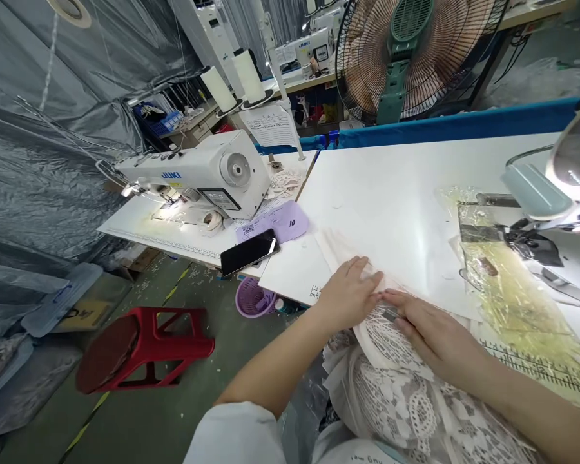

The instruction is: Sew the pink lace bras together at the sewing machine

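White lace fabric (406,393) spills from my lap up over the front edge of the white table (406,187). My left hand (350,293) lies on thin white pieces at the table's edge, fingers curled down onto them. My right hand (432,335) rests on the lace just beside it, fingertips pinching the lace edge where the two hands meet. A small dark thing shows under the right fingers; I cannot make it out.
A sewing machine head (555,200) stands at the right over yellowish clear film (507,290). A second white sewing machine (198,174), a black phone (248,252) and a purple slip (280,222) lie to the left. On the floor are a red stool (140,345) and a purple basket (254,299). A fan (406,51) stands behind.
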`<state>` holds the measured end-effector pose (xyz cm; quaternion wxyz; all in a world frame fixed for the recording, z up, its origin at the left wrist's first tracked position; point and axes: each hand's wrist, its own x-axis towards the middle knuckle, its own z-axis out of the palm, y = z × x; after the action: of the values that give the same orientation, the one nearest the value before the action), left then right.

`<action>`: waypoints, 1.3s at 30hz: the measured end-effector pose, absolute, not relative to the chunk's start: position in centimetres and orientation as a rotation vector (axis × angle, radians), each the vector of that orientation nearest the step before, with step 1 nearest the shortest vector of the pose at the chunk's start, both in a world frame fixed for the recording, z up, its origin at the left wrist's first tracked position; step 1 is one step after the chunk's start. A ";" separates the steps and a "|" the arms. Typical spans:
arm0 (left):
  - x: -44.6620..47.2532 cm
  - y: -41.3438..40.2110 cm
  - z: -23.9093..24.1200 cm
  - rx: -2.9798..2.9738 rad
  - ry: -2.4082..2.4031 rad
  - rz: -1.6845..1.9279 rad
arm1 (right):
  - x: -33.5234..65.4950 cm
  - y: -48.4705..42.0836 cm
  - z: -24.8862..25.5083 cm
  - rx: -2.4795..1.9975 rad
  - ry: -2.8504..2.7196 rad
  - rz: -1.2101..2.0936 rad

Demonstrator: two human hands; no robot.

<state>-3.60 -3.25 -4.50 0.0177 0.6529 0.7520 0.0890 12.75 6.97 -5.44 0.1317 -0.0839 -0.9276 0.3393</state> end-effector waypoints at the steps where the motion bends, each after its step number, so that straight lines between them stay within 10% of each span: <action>1: -3.7 -3.4 -4.9 2.042 2.335 0.277 | 12.7 7.4 -5.0 -0.277 -2.721 1.007; 15: -4.1 -3.2 -4.3 1.953 2.340 0.174 | 4.4 10.3 -3.6 -0.657 -2.918 0.338; 39: -4.3 -3.2 -4.4 1.996 2.360 0.229 | 4.4 10.2 -3.9 -0.532 -2.921 0.210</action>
<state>-4.27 -3.24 -4.45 0.0211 0.6439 0.7612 0.0737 4.37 10.19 -3.92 0.0824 -0.1782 -0.9780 0.0704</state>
